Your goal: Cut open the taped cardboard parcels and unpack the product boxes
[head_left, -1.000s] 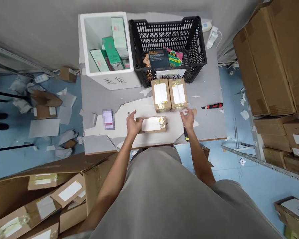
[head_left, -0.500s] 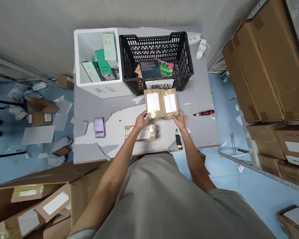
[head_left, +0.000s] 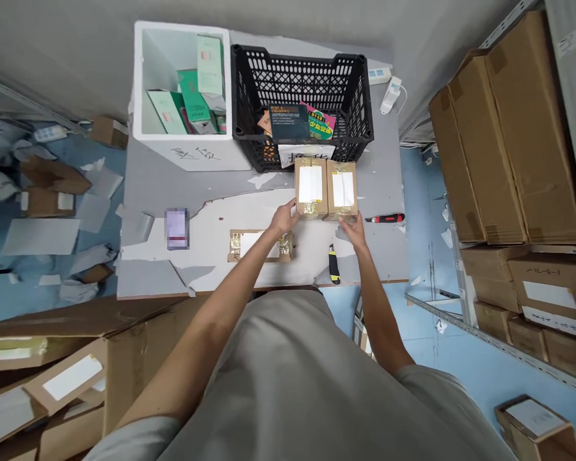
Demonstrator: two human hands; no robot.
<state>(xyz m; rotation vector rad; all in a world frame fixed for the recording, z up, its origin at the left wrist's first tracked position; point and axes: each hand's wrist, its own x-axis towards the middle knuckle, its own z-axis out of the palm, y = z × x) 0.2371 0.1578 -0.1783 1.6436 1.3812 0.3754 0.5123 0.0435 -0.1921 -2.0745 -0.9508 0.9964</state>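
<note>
Two small cardboard boxes stand side by side on the table, with white labels and clear tape on top: a left box (head_left: 311, 186) and a right box (head_left: 342, 189). My left hand (head_left: 285, 218) grips the near left corner of the left box. At the near right corner of the other box, my right hand (head_left: 354, 230) is closed on its edge. The pair is pressed together between my hands. Partly behind my left forearm lies a third taped cardboard box (head_left: 286, 247). A yellow-and-black utility knife (head_left: 334, 264) rests near my right wrist.
Behind the boxes are a black plastic crate (head_left: 302, 137) holding books and a white foam box (head_left: 182, 137) with green cartons. A red-and-black utility knife (head_left: 388, 218) lies at right, a blurred-out purple item (head_left: 177, 228) at left. Large cartons (head_left: 489, 147) fill the right shelf.
My hands have shifted the two boxes to the right along the front of the crate, nearer the red-and-black knife. The camera view has moved slightly too.
</note>
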